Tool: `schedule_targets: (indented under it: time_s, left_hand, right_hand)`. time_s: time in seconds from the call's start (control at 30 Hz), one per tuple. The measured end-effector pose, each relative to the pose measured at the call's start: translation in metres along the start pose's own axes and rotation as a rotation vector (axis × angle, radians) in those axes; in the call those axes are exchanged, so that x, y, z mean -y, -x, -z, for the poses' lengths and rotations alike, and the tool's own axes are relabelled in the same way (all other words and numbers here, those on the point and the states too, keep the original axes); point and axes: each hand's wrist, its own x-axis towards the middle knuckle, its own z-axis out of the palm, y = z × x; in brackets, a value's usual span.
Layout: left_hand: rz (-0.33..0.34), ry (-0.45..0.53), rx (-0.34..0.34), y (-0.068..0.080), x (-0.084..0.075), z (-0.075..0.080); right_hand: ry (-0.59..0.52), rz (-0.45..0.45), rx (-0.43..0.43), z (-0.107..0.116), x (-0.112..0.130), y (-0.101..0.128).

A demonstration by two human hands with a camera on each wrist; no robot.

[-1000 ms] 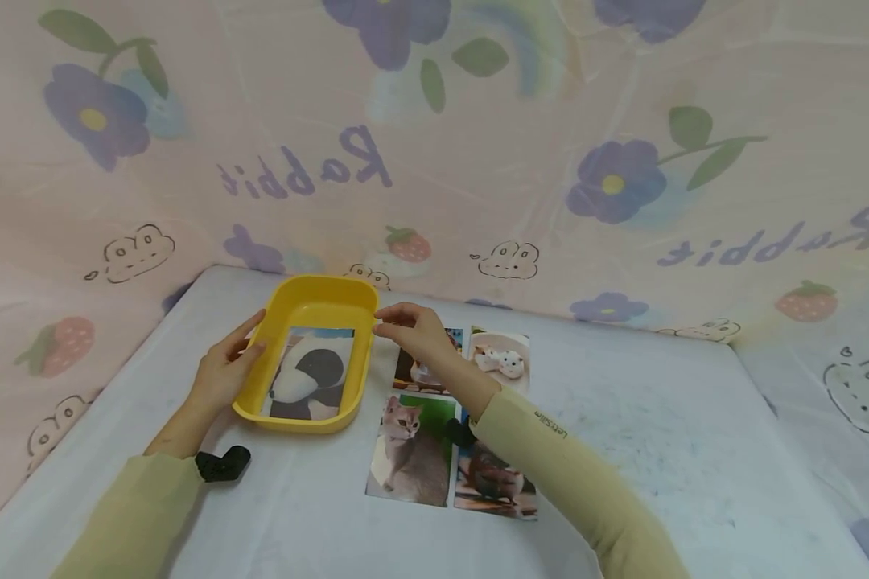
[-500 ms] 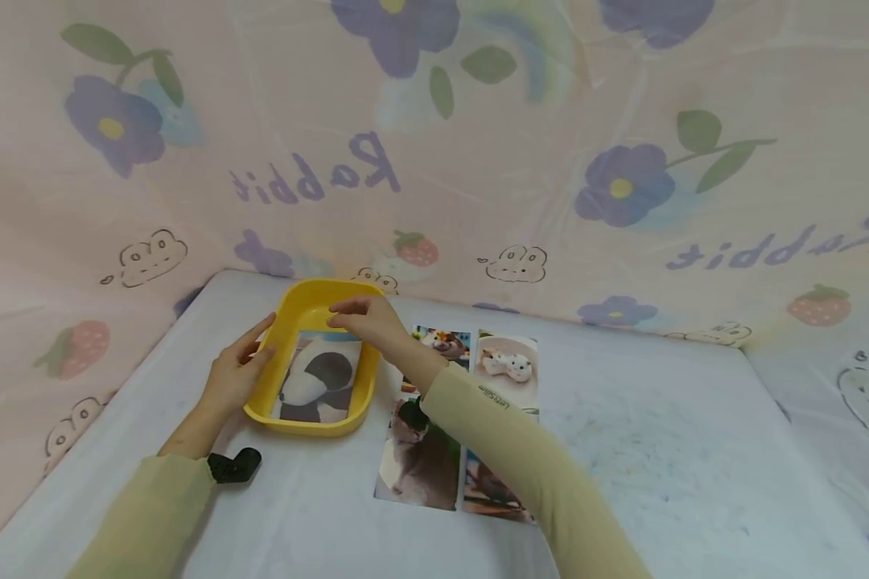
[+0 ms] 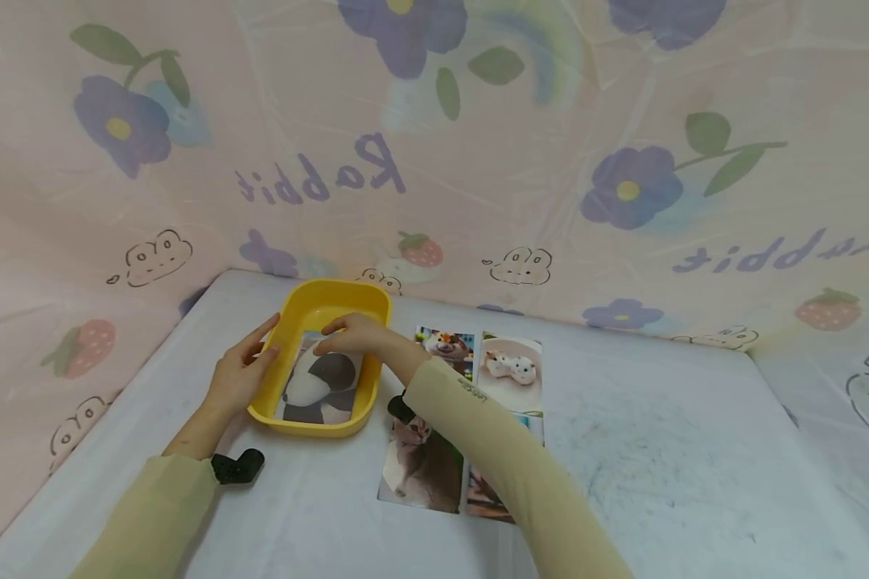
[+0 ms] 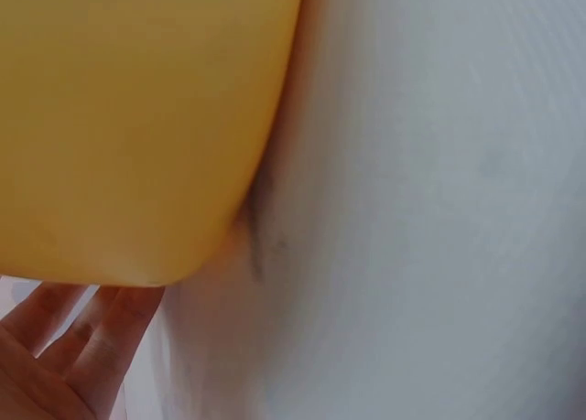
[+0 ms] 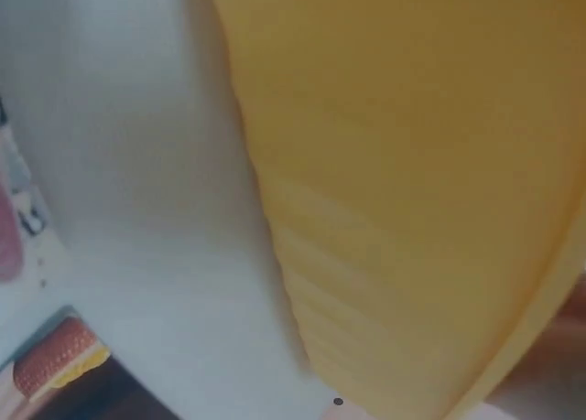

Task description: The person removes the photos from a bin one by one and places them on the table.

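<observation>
In the head view, a yellow tray (image 3: 317, 429) stands at the left of the table. A photo card of a black-and-white plush-like animal (image 3: 311, 382) lies inside it. My left hand (image 3: 239, 374) holds the tray's left side, thumb at the rim and fingers along the outer wall; the left wrist view shows those fingers (image 4: 101, 347) against the yellow wall. Reaching over the right rim, my right hand (image 3: 358, 335) is inside the tray, fingertips over the card's upper part. Tray wall hides most of that hand in the right wrist view.
Right of the tray lie several photo cards in a block: a cat photo (image 3: 422, 470), a photo of white round treats in a bowl (image 3: 510, 370), and others partly under the right sleeve (image 3: 492, 434). A patterned cloth (image 3: 449, 185) hangs behind the white table (image 3: 659, 450).
My right hand has moved left from outside the tray's right rim, over it, and down to the card. The left hand stays at the tray. The head view has shifted slightly.
</observation>
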Motion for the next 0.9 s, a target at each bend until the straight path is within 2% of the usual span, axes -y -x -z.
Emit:
schedule_targets:
  time_s: [0.4,0.63,0.9]
  left_hand:
    - [0.021,0.009,0.002,0.001,-0.002,0.0]
    - [0.019,0.0,0.004,0.001,-0.003,0.0]
    - [0.025,-0.013,0.002,0.0,0.0,0.0]
  right_hand:
    - [0.027,-0.046,-0.054,-0.007,-0.001,-0.004]
    - [0.206,0.053,-0.061,-0.01,-0.001,-0.001]
    - [0.212,0.159,-0.046,-0.012,-0.006,0.0]
